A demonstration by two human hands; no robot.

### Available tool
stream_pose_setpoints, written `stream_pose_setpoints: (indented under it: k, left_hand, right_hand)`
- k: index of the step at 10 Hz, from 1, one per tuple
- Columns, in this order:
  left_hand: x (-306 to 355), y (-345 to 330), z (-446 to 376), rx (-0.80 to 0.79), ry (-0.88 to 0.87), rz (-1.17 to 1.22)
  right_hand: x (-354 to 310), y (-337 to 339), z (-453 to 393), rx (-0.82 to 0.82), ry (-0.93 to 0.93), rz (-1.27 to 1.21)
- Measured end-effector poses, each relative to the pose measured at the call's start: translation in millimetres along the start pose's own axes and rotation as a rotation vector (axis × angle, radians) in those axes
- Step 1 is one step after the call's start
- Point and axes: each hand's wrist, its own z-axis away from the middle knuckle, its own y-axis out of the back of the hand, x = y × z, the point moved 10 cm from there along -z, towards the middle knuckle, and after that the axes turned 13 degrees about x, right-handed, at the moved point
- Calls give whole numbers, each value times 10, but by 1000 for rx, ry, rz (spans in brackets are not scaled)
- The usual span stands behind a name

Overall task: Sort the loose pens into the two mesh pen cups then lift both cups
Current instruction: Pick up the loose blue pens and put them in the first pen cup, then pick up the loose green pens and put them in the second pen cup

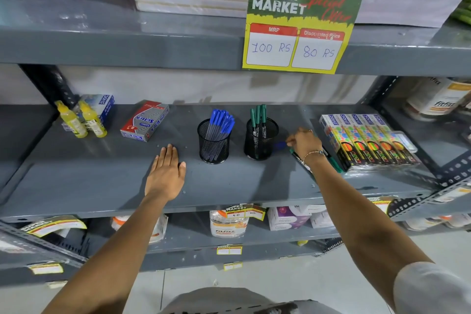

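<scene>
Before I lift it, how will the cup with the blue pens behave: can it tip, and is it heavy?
The blue-pen cup is probably light: its wall is thin open mesh. It may be top-heavy, because the blue pens stand well above the rim and lean to the right, so a quick lift could tip it. The mesh looks stiff and should give fingers fair grip.

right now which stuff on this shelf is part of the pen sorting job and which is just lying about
Part of the job:
- left mesh cup holding blue-capped pens
- right mesh cup holding green-capped pens
- loose green pens by the right hand
- blurred blue item at its fingertips

Just lying about:
- yellow bottles
- red and grey box
- neon packs
- price sign
</scene>
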Motion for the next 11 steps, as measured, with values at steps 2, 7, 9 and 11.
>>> stream_pose_setpoints:
  k: [2, 7, 9, 11]
  left_hand:
    - [1, -6, -7, 0, 1, 0]
    - [-1, -28, -3, -27, -4, -6]
    - [-4, -33, -14, -24, -6, -3]
    - [-17, -60, -15, -30, -3, -7]
  right_hand:
    - [67, 610, 30, 465, -182, -369]
    - [-1507, 613, 475, 399, -213, -1205]
    - [-1653, 352, 585, 219, -203, -1015]
    - [-1376, 510, 634, 349, -253, -1026]
